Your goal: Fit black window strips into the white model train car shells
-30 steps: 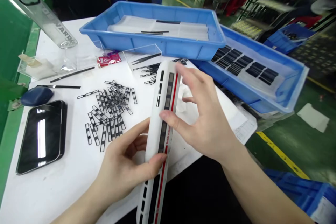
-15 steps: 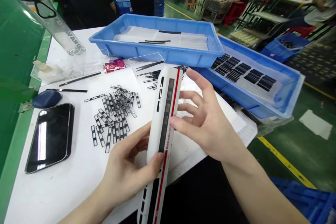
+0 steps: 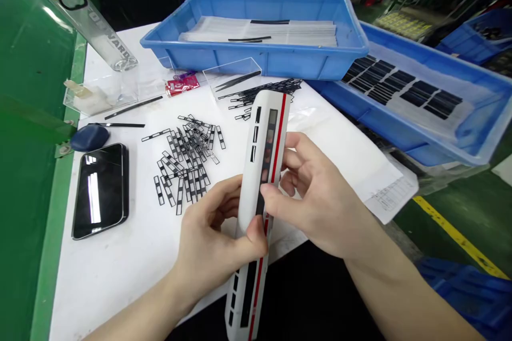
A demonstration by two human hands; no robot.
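Observation:
A white model train car body with a red stripe and dark window strips stands steeply tilted between my hands. My left hand is wrapped around its middle, the thumb lying across the side near the stripe. From the right, my right hand grips the same shell: its thumb presses on the dark window strip, and the other fingers curl behind. Fingertips show through the upper windows. On the table to the left lies a loose pile of small black-framed window pieces. More dark strips lie behind the train car.
A blue tray with white sheets stands at the back; a second blue tray with black strips is at the right. Tweezers, a red packet, a phone and a clear bottle are on the white table.
My right index finger, stretched out before, has curled in behind the train car. My right thumb now lies on the window strip beside the left thumb. The whole view has shifted.

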